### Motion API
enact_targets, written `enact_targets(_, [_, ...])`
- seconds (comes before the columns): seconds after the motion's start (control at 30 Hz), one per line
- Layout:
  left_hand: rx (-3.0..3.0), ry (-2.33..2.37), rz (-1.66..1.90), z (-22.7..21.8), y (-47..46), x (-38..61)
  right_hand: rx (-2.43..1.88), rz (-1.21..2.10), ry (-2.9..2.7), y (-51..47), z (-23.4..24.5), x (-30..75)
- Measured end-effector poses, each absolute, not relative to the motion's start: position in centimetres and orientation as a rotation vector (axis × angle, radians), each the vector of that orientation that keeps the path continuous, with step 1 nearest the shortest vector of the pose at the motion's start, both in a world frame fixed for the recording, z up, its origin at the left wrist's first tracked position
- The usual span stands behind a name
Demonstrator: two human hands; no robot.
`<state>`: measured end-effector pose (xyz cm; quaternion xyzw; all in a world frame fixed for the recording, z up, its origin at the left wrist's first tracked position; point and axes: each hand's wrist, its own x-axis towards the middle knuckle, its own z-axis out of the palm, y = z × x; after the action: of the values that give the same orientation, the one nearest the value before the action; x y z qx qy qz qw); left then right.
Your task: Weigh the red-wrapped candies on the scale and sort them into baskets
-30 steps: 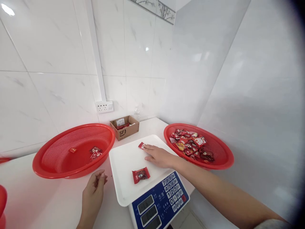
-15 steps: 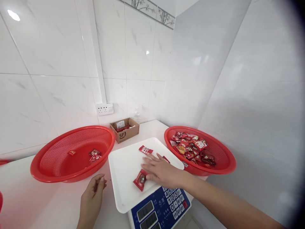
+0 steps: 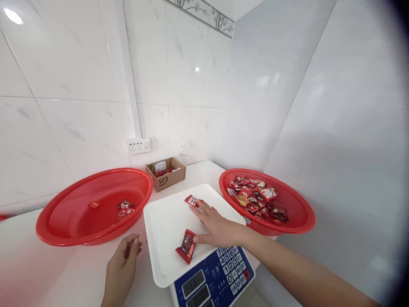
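Note:
My right hand (image 3: 217, 228) reaches over the white tray (image 3: 166, 221) of a scale, its fingers spread. Its thumb touches a red-and-brown snack packet (image 3: 187, 246) lying near the tray's front. The fingertips rest at the edge of a red-and-white packet (image 3: 192, 200) farther back. Whatever lies under the palm is mostly hidden. My left hand (image 3: 123, 260) hovers by the tray's left side, thumb and fingers curled together, with nothing visible in them.
A red basket (image 3: 64, 228) on the left holds a few packets; another red basket (image 3: 303, 213) on the right holds a heap. Behind stand a small cardboard box (image 3: 172, 178) and a clear bottle (image 3: 182, 152). The scale's blue keypad panel (image 3: 220, 277) faces me.
My right hand has shifted slightly, its fingers reaching toward the back packet. The front packet has turned and slid a little toward me. My left hand has hardly moved.

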<state>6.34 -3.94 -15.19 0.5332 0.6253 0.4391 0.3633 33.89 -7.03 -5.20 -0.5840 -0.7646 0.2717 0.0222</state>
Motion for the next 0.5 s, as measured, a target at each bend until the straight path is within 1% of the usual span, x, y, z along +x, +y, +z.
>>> enact_targets(0.2, [1.346,1.627,1.125,-15.0,-4.0,6.3,-1.693,0.736,-2.499,-5.6,-5.9,31.9])
enact_targets(0.37, [1.356,1.616,1.131,-14.9,-4.0,6.4,-1.766,0.671,-2.419,-3.9,-6.5,32.6])
enact_targets(0.5, [1.379,1.591,1.135,-15.2,-3.9,6.6,-1.726,0.674,-2.396,-2.3,-6.5,33.3])
